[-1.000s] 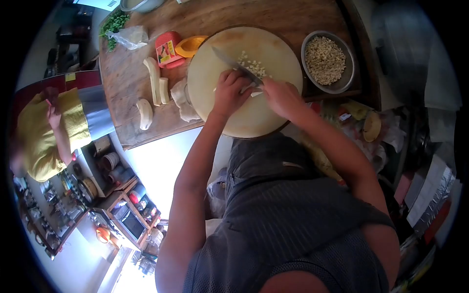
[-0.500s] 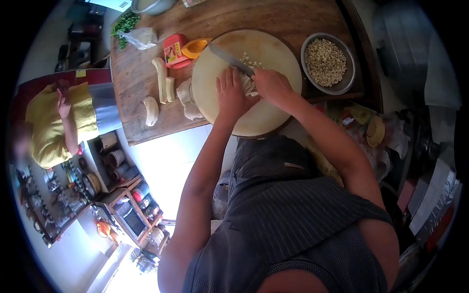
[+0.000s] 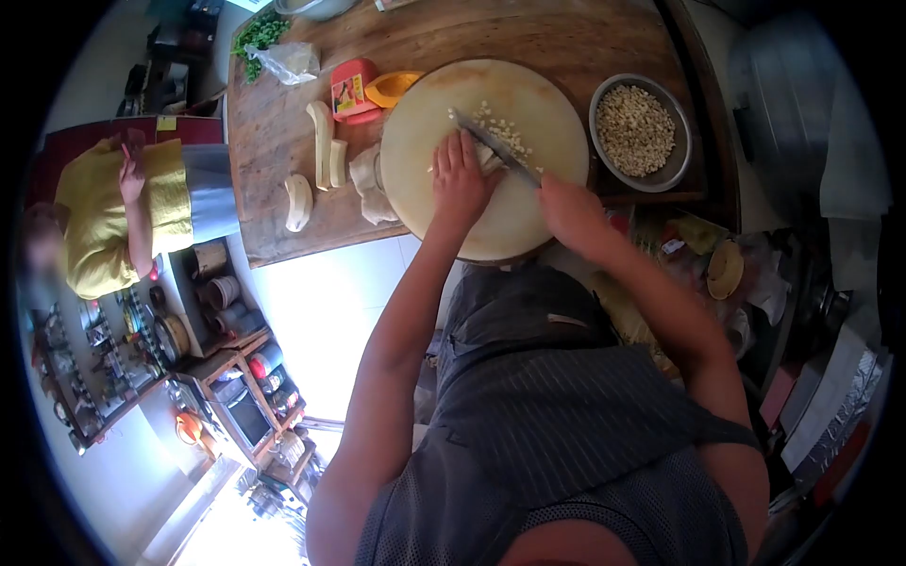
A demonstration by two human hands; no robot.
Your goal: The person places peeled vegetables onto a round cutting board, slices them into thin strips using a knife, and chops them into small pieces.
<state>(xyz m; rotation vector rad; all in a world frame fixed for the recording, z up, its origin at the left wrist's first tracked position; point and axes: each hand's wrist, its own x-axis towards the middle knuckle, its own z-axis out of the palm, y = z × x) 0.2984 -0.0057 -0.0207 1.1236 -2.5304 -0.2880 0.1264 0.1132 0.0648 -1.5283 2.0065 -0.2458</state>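
Observation:
A round pale cutting board (image 3: 510, 222) lies at the table's edge in front of me. My right hand (image 3: 572, 215) is wrapped round the handle of a knife (image 3: 498, 149), whose blade points up and left across the board. My left hand (image 3: 461, 179) presses on pale strips (image 3: 486, 158) beside the blade, fingers together. Small diced pale pieces (image 3: 505, 130) lie scattered beyond the knife. Right of the board, a metal bowl (image 3: 686, 162) holds many similar pieces. A pale cloth-like item (image 3: 371, 187) touches the board's left side.
On the wooden table (image 3: 425, 36) are long pale peeled pieces (image 3: 323, 141), a red container (image 3: 352, 91), an orange piece (image 3: 392, 89), a plastic bag (image 3: 288, 62) and green leaves (image 3: 260, 36). A person in yellow (image 3: 109, 222) stands at the left.
My right hand and the knife handle have moved right and toward me. More diced pieces show beyond the blade. The whole view has shifted slightly.

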